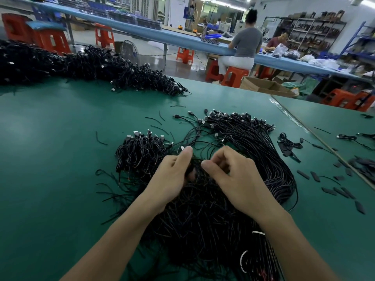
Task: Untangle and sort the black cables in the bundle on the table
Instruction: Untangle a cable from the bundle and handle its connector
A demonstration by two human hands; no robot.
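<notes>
A green mat [50, 138] is spread over the whole work table, and a bundle of black cables [198, 220] is piled on it at the near edge, directly under both forearms. The left hand [172, 177] is sunk into the top of the bundle with its fingers curled round a clump of strands and the thumb raised. The right hand [233, 179] is held just beside it, its fingers bent and the thumb tip pinched against strands of the same bundle. White ties [258, 232] are seen round the lower right part of the pile.

Beyond the hands a coiled group [142, 151] is laid to the left, and a fanned group [243, 126] with connectors lined up is laid to the right. Short black pieces [332, 191] are scattered over the mat at the right, near the seam with a second green table [334, 122]. A long heap of cables [81, 63] is stacked along the far left edge.

Behind the table a long blue bench [182, 37] is set across the room, with orange stools [233, 76] beside it. A person in a grey top [246, 43] is seated there, with the back turned. A cardboard box [263, 86] is placed on the floor, and shelving [316, 31] is ranged along the right wall
</notes>
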